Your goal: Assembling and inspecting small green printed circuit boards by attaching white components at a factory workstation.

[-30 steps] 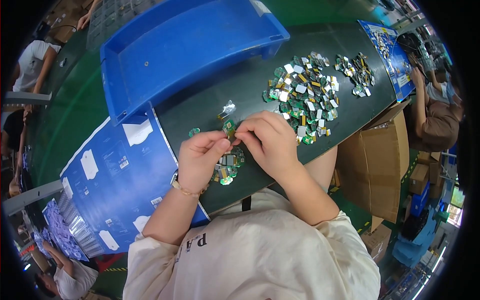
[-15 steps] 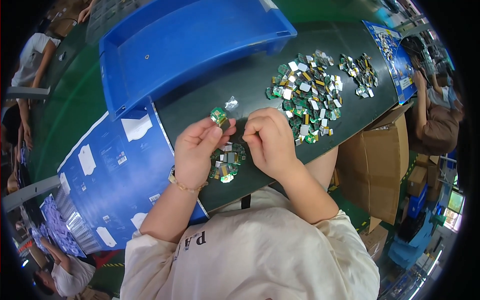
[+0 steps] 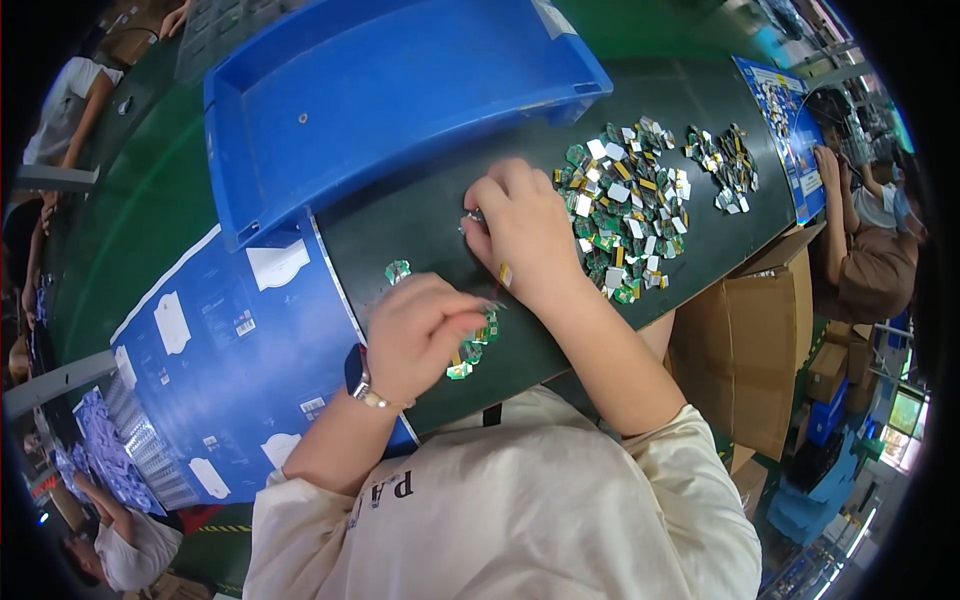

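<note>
My left hand (image 3: 425, 325) is over a small pile of green circuit boards (image 3: 462, 368) near the table's front edge. Its thumb and forefinger are pinched, and what is between them is too small and blurred to name. Just beyond its knuckles a single green circuit board (image 3: 397, 271) shows; whether it lies on the table is unclear. My right hand (image 3: 525, 230), farther forward, has its fingers closed around a crumpled silver piece (image 3: 473, 217), mostly hidden by the fingers. A small yellowish piece (image 3: 505, 273) shows at the edge of my right palm.
A big blue bin (image 3: 400, 110) stands along the far side of the dark table. Right of my hand lies a large heap of small boards (image 3: 625, 205), with a smaller heap (image 3: 725, 165) beyond. A blue printed sheet (image 3: 240, 350) covers the left. Cardboard boxes (image 3: 740, 350) and co-workers flank the table.
My right hand has moved forward to where the silver piece lay and closed around it. My left hand has dropped toward me, over the small pile, and turned palm down.
</note>
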Tool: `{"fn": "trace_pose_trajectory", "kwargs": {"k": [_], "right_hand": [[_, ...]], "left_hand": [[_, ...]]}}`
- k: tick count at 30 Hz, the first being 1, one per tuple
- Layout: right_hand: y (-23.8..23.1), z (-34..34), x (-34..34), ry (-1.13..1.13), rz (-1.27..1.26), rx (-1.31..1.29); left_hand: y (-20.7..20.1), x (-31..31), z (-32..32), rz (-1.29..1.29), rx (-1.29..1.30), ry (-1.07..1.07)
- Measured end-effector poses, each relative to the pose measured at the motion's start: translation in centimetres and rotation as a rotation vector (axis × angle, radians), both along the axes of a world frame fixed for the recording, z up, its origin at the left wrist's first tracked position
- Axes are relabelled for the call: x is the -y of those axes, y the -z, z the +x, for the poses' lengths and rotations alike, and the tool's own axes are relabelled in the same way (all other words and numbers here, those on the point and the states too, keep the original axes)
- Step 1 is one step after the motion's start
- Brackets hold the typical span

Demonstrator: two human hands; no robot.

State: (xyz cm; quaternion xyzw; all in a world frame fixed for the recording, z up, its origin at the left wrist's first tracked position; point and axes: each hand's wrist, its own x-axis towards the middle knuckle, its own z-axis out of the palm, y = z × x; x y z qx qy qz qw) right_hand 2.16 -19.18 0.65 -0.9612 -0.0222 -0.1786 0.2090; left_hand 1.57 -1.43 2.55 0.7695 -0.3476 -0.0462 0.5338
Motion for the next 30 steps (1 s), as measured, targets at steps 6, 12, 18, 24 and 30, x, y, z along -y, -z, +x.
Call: {"fn": "trace_pose_trajectory", "kwargs": {"k": [6, 12, 18, 24, 30], "right_hand": [[-2.4, -0.8, 1.4, -0.001, 0.095, 0.009], [-2.9, -2.3, 7.8, 0.205, -0.018, 0.054], [-2.3, -2.7, 9.3, 0.134, -0.049, 0.111], [-3.7, -5.3, 7.6, 0.129, 0.279, 0.111], [-4.4, -5.6, 5.0, -0.141, 0.168, 0.285]], "left_hand": [[0.8, -0.1, 1.2, -0.154, 0.131, 0.235], [0.6, -0.3, 0.4, 0.045, 0.131, -0.063], [0.0, 0.8, 0.7, 0.089, 0.253, 0.34], [0.2, 0.8, -0.5, 0.39, 0.301, 0.438], [0.3, 0.1, -0.2, 0.166, -0.045, 0.326]]}}
